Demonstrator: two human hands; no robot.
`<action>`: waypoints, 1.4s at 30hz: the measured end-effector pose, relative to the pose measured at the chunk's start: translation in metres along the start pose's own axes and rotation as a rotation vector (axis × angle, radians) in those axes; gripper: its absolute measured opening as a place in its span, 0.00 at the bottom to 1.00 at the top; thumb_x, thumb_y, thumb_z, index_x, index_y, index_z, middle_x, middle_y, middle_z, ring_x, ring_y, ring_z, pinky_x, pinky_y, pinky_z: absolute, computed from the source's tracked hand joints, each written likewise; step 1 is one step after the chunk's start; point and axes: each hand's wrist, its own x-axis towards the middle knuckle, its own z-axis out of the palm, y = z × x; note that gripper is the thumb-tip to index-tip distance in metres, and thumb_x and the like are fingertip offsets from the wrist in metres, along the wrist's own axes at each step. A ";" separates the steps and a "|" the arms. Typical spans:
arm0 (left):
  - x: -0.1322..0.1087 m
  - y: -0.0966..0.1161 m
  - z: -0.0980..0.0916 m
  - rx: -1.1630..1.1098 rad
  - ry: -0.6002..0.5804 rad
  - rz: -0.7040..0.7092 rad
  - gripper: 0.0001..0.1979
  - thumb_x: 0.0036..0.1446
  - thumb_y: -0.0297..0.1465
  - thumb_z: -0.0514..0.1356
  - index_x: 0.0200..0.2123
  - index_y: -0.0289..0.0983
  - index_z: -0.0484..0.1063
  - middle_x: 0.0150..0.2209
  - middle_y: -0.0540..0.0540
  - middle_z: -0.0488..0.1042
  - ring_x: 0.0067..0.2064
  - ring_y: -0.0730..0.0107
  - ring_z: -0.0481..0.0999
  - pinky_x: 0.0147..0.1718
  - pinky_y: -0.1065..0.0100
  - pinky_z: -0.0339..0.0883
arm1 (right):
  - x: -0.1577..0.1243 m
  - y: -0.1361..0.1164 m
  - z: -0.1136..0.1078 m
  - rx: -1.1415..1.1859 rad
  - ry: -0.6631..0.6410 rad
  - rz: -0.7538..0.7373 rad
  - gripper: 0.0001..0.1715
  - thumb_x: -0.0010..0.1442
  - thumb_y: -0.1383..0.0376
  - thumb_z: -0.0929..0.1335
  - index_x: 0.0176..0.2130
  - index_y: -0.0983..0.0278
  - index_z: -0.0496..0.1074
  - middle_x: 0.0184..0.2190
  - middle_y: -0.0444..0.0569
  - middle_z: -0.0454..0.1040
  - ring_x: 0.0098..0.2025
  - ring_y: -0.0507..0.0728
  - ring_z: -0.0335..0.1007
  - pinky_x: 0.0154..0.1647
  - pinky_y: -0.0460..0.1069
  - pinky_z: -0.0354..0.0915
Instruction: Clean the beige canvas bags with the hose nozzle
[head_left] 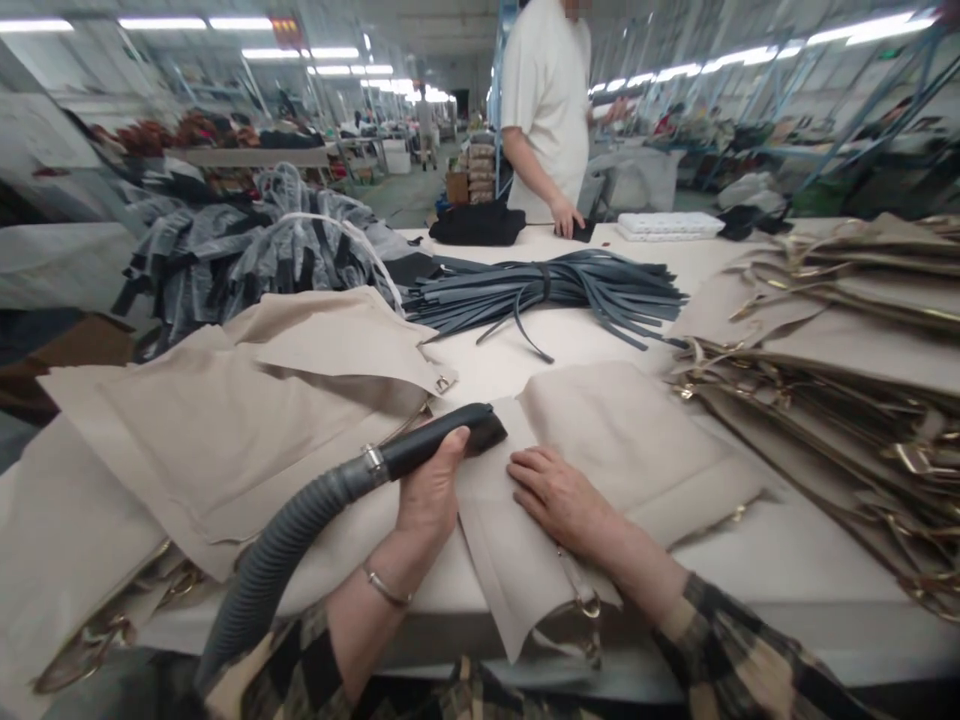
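My left hand (429, 490) is closed around the black nozzle (439, 440) of a ribbed grey hose (289, 540), joined by a metal clamp. The nozzle's flat mouth points right, just above a beige bag (491, 520). My right hand (555, 492) lies palm down on this bag, fingers stretched out and pressing on its surface. Gold-coloured metal fittings (589, 607) hang at the bag's near end, by the table edge. The raised beige part (630, 430) beyond my right hand looks like more of this bag or another one; I cannot tell which.
Beige bags (150, 430) lie at left, and a tall stack of them (847, 350) stands at right. Dark straps (547, 285) in a tied bundle and plastic-wrapped straps (300, 250) lie beyond. Across the white table (592, 335), a person (551, 110) touches a small black item.
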 end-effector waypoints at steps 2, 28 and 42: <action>0.005 -0.015 0.016 0.003 0.001 -0.027 0.22 0.34 0.33 0.77 0.34 0.37 0.75 0.36 0.48 0.79 0.44 0.59 0.78 0.51 0.54 0.69 | 0.002 0.003 0.006 0.012 0.030 0.017 0.13 0.65 0.67 0.66 0.49 0.67 0.74 0.52 0.56 0.73 0.56 0.63 0.64 0.60 0.60 0.65; -0.072 0.047 -0.033 0.211 -0.363 -0.318 0.19 0.40 0.33 0.74 0.39 0.40 0.79 0.41 0.46 0.79 0.48 0.56 0.75 0.55 0.52 0.67 | 0.007 0.046 -0.026 0.257 -0.130 -0.053 0.14 0.65 0.68 0.66 0.48 0.65 0.78 0.53 0.54 0.76 0.57 0.58 0.70 0.62 0.54 0.63; -0.053 0.044 -0.047 0.283 -0.348 -0.296 0.18 0.39 0.32 0.74 0.38 0.40 0.80 0.40 0.45 0.80 0.45 0.57 0.77 0.49 0.58 0.72 | -0.004 0.057 -0.001 0.319 0.060 0.009 0.12 0.65 0.70 0.67 0.45 0.62 0.78 0.53 0.50 0.77 0.56 0.56 0.72 0.60 0.54 0.66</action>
